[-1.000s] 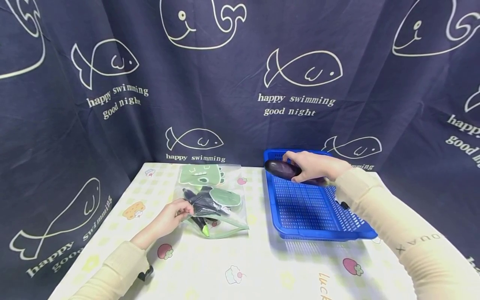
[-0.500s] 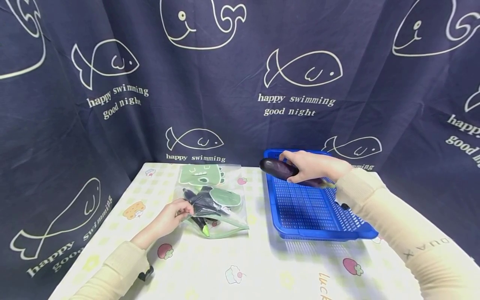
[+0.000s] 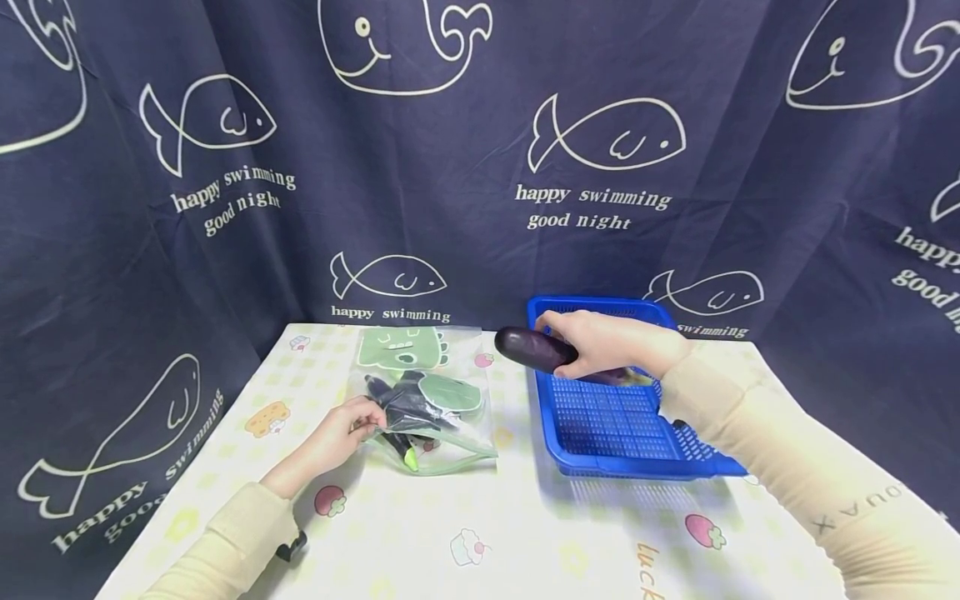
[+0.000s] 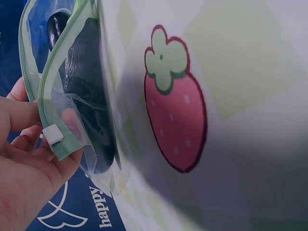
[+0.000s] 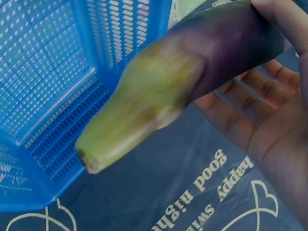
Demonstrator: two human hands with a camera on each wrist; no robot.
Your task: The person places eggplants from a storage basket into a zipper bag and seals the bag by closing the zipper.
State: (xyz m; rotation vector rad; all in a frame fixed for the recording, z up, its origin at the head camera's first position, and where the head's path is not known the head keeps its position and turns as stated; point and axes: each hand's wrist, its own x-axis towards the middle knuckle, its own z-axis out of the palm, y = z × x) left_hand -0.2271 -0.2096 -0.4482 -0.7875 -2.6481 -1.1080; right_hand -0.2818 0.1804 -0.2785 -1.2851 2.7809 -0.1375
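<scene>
My right hand (image 3: 617,343) grips a dark purple eggplant (image 3: 534,349) above the left rim of the blue plastic basket (image 3: 552,427). In the right wrist view, the eggplant's yellow-green stem end (image 5: 149,96) points away from the palm. On the left, my left hand (image 3: 351,427) pinches the mouth edge of a clear zip bag (image 3: 461,463) with a green cartoon print. The left wrist view shows the thumb and fingers at the bag's green seal, beside a white slider (image 4: 53,134). Dark eggplants (image 4: 86,91) lie inside, one with a bright green tip (image 3: 411,459) near the partly parted mouth.
A pale checked tablecloth (image 3: 420,542) with printed strawberries and a cupcake covers the table. Behind it hangs a navy curtain (image 3: 480,183) with white fish drawings. A strip of table separates bag and basket.
My right hand has carried the eggplant leftward, from over the basket to past its left rim. The left hand and the bag stay where they were.
</scene>
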